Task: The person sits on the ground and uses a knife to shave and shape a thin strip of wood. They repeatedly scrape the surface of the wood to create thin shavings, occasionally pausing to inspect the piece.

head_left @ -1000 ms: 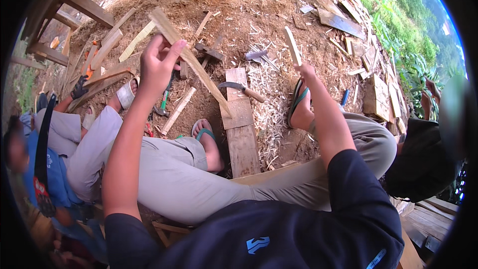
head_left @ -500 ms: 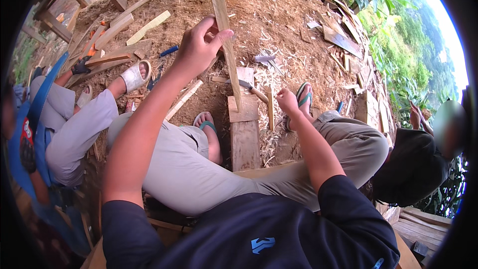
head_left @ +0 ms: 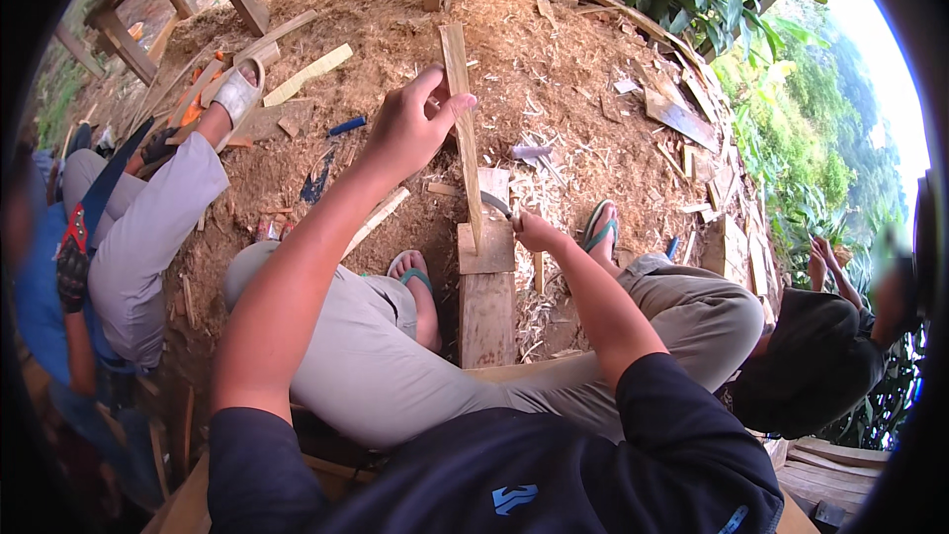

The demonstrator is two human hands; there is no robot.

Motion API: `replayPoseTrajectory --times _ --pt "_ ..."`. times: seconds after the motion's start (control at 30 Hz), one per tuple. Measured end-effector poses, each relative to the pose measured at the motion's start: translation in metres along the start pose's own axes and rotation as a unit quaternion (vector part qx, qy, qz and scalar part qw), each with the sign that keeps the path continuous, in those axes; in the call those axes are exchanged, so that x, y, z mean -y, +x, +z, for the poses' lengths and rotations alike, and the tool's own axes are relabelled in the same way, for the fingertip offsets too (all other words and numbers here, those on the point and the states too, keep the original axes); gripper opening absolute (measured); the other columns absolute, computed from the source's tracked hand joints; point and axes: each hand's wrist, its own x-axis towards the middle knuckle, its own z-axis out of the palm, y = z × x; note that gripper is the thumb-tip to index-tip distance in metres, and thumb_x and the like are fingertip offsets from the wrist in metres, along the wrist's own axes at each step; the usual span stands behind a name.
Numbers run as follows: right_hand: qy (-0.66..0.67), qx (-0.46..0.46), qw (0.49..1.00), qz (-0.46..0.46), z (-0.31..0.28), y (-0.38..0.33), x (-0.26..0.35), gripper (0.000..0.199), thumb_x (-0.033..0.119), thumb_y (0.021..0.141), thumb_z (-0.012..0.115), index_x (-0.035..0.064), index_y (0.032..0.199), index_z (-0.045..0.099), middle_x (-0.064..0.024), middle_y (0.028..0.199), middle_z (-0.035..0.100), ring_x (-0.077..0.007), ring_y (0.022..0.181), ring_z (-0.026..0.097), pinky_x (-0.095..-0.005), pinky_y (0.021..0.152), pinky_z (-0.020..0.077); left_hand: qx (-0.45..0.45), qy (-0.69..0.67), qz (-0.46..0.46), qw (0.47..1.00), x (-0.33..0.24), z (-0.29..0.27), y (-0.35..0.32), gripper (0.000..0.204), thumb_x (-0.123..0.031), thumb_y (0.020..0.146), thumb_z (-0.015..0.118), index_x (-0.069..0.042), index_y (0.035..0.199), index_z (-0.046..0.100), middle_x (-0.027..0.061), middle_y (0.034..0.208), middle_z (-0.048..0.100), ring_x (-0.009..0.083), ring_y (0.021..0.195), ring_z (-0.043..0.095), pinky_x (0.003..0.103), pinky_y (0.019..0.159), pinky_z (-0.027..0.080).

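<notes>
Fingers of the right hand (head_left: 532, 231) are curling shut around a knife handle (head_left: 539, 270), the short blade (head_left: 497, 204) pointing left against the lower part of the wooden slat (head_left: 463, 129). Fingers of the left hand (head_left: 410, 125) are pinching the same slat high up, thumb in front, forefinger raised and lying along its edge. Slat: standing almost upright, foot resting on the wooden chopping block (head_left: 487, 287) that is lying between the person's knees.

Beside the block: pale shavings (head_left: 539, 302) heaping to its right; feet in green sandals (head_left: 598, 225) sitting on either side.

Further out: sawdust ground (head_left: 395, 30) strewn with offcuts, a blue pen-like item (head_left: 347, 126), a pale plank (head_left: 307, 74). Another person's leg in grey trousers (head_left: 148, 227) is stretching in from the left; a crouching person in dark clothing (head_left: 820, 356) is sitting at the right edge.

Against half a second ago: the slat is standing steeper, its top reaching farther up the frame; the right hand is sitting closer to its base, now meeting the wood with the blade.
</notes>
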Motion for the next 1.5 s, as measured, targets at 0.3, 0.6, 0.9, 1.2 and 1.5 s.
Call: replayPoseTrajectory --times 0.3,0.6,0.9,1.2,1.5 --pt "-0.036 0.125 0.984 0.12 -0.155 -0.082 -0.006 0.021 0.012 0.096 0.049 -0.0066 0.101 0.058 -0.0091 0.071 0.061 -0.0152 0.063 0.056 -0.0345 0.049 0.0438 0.124 0.015 0.048 0.991 -0.036 -0.004 -0.005 0.031 -0.033 0.096 0.061 -0.007 0.112 0.064 0.0103 0.095 0.072 0.0252 0.08 0.071 0.042 0.077 0.059" --pt "-0.015 0.001 0.998 0.057 -0.219 -0.199 0.098 0.049 0.036 0.106 0.034 -0.007 0.107 0.057 -0.0188 0.078 0.063 -0.0307 0.064 0.064 -0.0448 0.058 0.0542 0.135 0.017 -0.044 0.99 -0.047 -0.01 -0.025 0.044 -0.039 0.095 0.063 -0.003 0.12 0.061 0.0107 0.093 0.069 0.0176 0.079 0.066 0.033 0.073 0.053" --pt "-0.036 0.002 0.997 -0.061 -0.14 -0.149 0.088 0.039 0.028 0.097 0.044 -0.0038 0.102 0.067 -0.0199 0.095 0.071 -0.0318 0.084 0.069 -0.0449 0.073 0.0559 0.167 0.075 0.02 0.983 -0.085 0.003 -0.004 0.025 -0.029 0.092 0.059 -0.005 0.095 0.064 0.0093 0.088 0.069 0.0201 0.083 0.067 0.037 0.081 0.053" --pt "-0.103 0.001 0.992 0.077 -0.196 -0.163 0.093 0.03 0.014 0.088 0.049 0.0013 0.104 0.071 -0.0161 0.111 0.071 -0.0288 0.1 0.07 -0.0401 0.082 0.0558 0.115 -0.311 0.02 0.943 -0.057 0.047 0.049 0.032 -0.033 0.108 0.038 -0.008 0.091 0.049 0.0002 0.073 0.046 0.0145 0.071 0.056 0.031 0.075 0.05" --pt "-0.066 -0.054 0.983 0.161 -0.223 -0.168 0.055 0.028 0.011 0.086 0.05 -0.0004 0.1 0.071 -0.02 0.105 0.071 -0.0317 0.095 0.071 -0.0423 0.082 0.0553 0.086 -0.357 -0.048 0.929 -0.02 0.098 0.056 0.031 -0.025 0.096 0.051 -0.018 0.069 0.036 -0.0056 0.061 0.033 0.0079 0.054 0.035 0.024 0.059 0.037"
